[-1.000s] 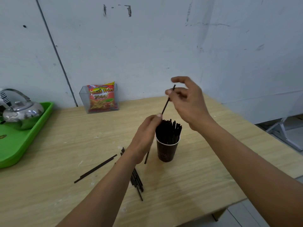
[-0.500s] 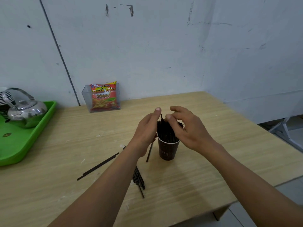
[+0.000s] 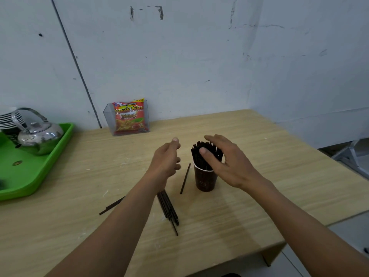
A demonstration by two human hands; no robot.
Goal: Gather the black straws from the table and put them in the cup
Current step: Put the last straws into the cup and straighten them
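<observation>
Left hand has pulled back from the cup. Half a second ago its thumb was against the straw bundle; now there is a clear gap, the fingers are loosely curled, and it holds nothing.

Right hand has released too. A second ago it pinched a single straw above the cup. Now the fingers are relaxed and arched over the tops of the straws in the cup, with the thumb in front of the bundle. Can't tell if the thumb actually touches. That single straw is no longer in the hand.

The cup stands upright around the middle of the tabletop, same spot as before, packed with straws.

Loose straws, all unchanged:
- single straw lying just left of the cup, not touching it
- small bundle toward the near edge, top end hidden by the left forearm
- one more straw further left, partly hidden under the same forearm

A green tray at the left edge carries a metal kettle. A clear holder with a snack packet sits at the far edge against the wall. Neither has moved.
</observation>
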